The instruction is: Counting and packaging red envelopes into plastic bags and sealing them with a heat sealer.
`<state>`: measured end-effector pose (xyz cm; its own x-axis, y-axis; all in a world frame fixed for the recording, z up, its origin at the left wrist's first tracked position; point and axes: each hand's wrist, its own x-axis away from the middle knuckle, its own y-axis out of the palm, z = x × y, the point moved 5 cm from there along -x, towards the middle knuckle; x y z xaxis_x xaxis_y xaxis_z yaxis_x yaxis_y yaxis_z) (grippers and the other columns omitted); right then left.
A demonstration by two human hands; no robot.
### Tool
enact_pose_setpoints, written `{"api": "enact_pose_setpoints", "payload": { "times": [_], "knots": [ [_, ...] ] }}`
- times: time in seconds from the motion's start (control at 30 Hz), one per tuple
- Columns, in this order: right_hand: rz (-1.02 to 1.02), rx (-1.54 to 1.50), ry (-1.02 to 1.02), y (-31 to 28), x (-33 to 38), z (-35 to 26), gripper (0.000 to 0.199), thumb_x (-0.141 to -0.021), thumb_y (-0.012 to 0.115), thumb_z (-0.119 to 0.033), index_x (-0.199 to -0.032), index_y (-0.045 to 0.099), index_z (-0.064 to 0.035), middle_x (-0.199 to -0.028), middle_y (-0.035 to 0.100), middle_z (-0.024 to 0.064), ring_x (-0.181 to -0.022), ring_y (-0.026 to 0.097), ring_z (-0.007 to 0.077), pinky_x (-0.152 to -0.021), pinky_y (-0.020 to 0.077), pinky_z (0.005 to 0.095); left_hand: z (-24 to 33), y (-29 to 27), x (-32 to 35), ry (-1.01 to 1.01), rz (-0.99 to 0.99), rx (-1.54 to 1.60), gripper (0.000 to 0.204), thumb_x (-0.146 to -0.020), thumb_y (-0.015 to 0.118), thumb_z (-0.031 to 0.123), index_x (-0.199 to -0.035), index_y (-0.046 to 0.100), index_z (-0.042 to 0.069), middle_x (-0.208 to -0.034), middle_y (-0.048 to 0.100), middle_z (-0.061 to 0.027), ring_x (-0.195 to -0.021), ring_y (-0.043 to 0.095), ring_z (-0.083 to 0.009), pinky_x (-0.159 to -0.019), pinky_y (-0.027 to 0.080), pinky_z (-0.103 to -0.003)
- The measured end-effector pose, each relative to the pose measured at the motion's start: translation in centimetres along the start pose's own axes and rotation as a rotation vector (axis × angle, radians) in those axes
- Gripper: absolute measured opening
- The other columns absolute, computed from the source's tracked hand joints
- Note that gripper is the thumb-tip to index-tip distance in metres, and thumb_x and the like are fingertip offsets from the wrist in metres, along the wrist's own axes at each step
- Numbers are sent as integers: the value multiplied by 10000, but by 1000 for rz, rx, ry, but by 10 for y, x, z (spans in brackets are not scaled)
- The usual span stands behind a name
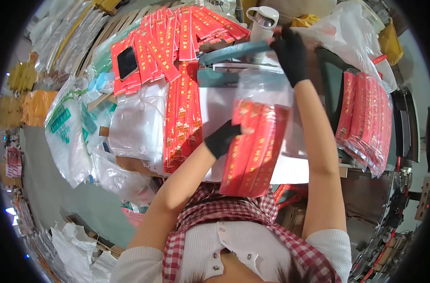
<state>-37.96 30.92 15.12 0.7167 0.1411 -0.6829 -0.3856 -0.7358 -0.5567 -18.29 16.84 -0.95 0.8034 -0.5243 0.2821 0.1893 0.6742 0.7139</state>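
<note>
My left hand (223, 138), in a black fingerless glove, grips the left edge of a transparent plastic bag (255, 148) packed with red strips printed in gold. The bag's unfilled top end reaches up to the front of a teal heat sealer (217, 77). At the sealer's right end my right hand (290, 54), gloved alike, is closed on the raised lever arm (241, 51). A gap shows between that arm and the sealer's base. Long red strips (183, 122) lie in a stack left of the bag.
Many loose red strips (170, 35) spread behind, a phone (127, 63) on them. Empty plastic bags (137, 122) lie at left. A white bottle (262, 28) stands behind the sealer. Filled bags of red strips (364, 118) are piled at right, near crumpled plastic (342, 35).
</note>
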Motion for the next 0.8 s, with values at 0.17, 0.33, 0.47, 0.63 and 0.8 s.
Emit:
{"api": "enact_pose_setpoints", "payload": {
  "times": [0.17, 0.33, 0.47, 0.63, 0.8],
  "knots": [
    [-83, -96, -88, -23, -13, -65, 287, -849, 666, -188, -1102, 660, -55, -909, 654, 122, -851, 644, 226, -792, 490, 336, 19, -32, -43, -44, 72, 85, 399, -840, 694, 162, -1208, 607, 37, -1038, 696, -94, -914, 694, -210, -842, 565, -360],
    [69, 230, 11, 7, 67, 40, 311, -921, 598, -217, -1180, 626, -48, -1123, 624, 158, -1070, 573, 323, -924, 448, 416, 37, -67, -40, 36, 195, 143, 343, -851, 706, 188, -1146, 630, 31, -1061, 699, -85, -954, 682, -182, -868, 546, -337],
    [179, 174, 65, 39, 100, 54, 404, -936, 584, -229, -1308, 545, -74, -1259, 561, 177, -1134, 540, 355, -960, 436, 434, 37, -70, -29, 87, 246, 157, 401, -892, 678, 240, -1227, 596, 36, -1112, 686, -73, -992, 670, -182, -893, 535, -330],
    [228, 210, -46, 43, 112, 56, 515, -921, 611, -234, -1388, 460, -76, -1351, 493, 205, -1179, 513, 397, -976, 433, 454, 25, -87, -8, 191, 207, 324, 334, -975, 589, 292, -1200, 598, 46, -1185, 664, -69, -1033, 648, -172, -902, 517, -341],
    [247, 113, -85, 43, 111, 51, 508, -914, 611, -193, -1384, 461, -70, -1336, 499, 220, -1154, 531, 405, -957, 447, 458, -27, -138, 34, 340, 441, 163, 311, -987, 567, 273, -1189, 570, 37, -1173, 645, -98, -1090, 615, -208, -988, 475, -358]
  ]
}}
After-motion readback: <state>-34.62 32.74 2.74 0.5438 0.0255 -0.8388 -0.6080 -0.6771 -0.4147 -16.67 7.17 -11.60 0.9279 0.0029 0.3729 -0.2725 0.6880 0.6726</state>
